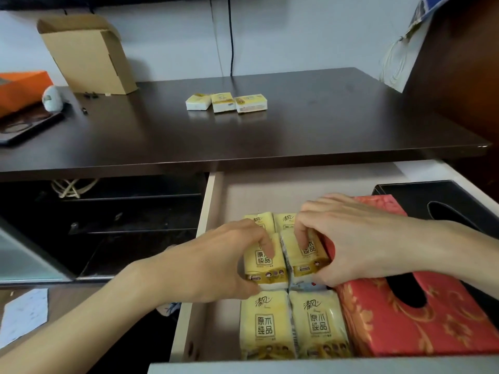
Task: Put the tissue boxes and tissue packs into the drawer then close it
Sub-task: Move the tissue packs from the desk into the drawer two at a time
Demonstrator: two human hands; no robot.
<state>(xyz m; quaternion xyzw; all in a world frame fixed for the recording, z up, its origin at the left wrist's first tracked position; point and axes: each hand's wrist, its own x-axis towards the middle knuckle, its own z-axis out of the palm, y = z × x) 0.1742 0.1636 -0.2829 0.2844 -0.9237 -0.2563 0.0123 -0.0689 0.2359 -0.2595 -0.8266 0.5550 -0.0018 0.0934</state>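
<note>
The drawer [208,211] under the dark desk stands pulled out. Inside lie several yellow tissue packs in rows beside a red patterned tissue box [410,325] and a black tissue box [437,195] at the far right. My left hand [216,263] grips one yellow pack [266,263] in the middle row. My right hand [351,238] grips the neighbouring yellow pack [307,255], fingers curled over its top. Two more packs [291,325] lie in the front row, and others sit partly hidden behind my hands. Three small yellow packs [226,102] remain on the desk top.
An open cardboard box [89,55] stands at the desk's back left, next to an orange box [21,87] and a small white object [52,98]. A black cable [231,36] hangs down the wall. Dark open shelving [121,217] lies left of the drawer.
</note>
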